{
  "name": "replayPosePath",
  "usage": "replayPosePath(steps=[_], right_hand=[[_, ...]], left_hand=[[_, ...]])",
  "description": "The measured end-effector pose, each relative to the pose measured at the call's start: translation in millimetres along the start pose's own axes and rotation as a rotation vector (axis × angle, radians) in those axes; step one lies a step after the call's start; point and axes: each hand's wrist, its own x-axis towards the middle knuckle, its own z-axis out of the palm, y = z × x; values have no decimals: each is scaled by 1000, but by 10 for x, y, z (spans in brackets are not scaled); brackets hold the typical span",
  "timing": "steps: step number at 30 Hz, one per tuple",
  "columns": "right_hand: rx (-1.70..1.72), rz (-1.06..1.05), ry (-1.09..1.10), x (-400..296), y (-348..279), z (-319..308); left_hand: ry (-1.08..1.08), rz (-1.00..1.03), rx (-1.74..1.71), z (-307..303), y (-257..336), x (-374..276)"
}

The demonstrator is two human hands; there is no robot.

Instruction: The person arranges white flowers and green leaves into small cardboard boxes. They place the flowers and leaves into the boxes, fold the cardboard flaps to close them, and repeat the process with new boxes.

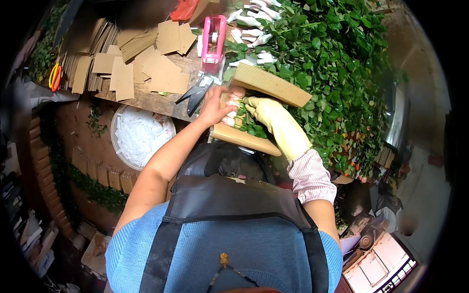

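Note:
Several pale pink roses lie in a row with their leafy stems pointing right, on corrugated cardboard whose two sides stand up around them. My bare left hand rests at the left edge by the rose heads, thumb over them, fingers partly hidden. My right hand, in a pale yellow rubber glove, touches the stems just right of the blooms; its fingertips are bent, and whether they grip a stem cannot be told. The upper cardboard flap rises beyond the right hand. A black-handled tool lies left of my left hand.
A pink tape dispenser stands beyond the roses. Cardboard pieces lie on the wooden table at left, near orange-and-yellow scissors. Leafy stems are heaped at right, beside net-wrapped blooms. A round tub holds white strips below the table edge.

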Motion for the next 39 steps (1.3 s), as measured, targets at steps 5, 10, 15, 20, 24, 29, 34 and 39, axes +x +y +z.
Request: replayPosePath(steps=[5, 10, 15, 20, 24, 29, 34, 39], right_hand=[[-156, -37, 14, 103, 147, 132], [-536, -116, -58, -40, -63, -36], [266, -211, 158, -326, -72, -99], [-13, -202, 191, -208, 44, -32], [-343, -99, 91, -207, -218, -94], [-703, -155, 144, 174, -51, 310], [-915, -275, 249, 244, -8, 458], [-365, -290, 183, -418, -419, -166]], left_hand=[[-105, -117, 24, 3, 17, 43], [-23, -294, 20, 79, 181, 194], [102, -204, -17, 185, 59, 139], [107, -184, -8, 197, 8, 106], [90, -200, -10, 186, 57, 92], [70, -226, 1, 170, 134, 110], [140, -176, 36, 201, 87, 97], [78, -89, 49, 42, 150, 82]])
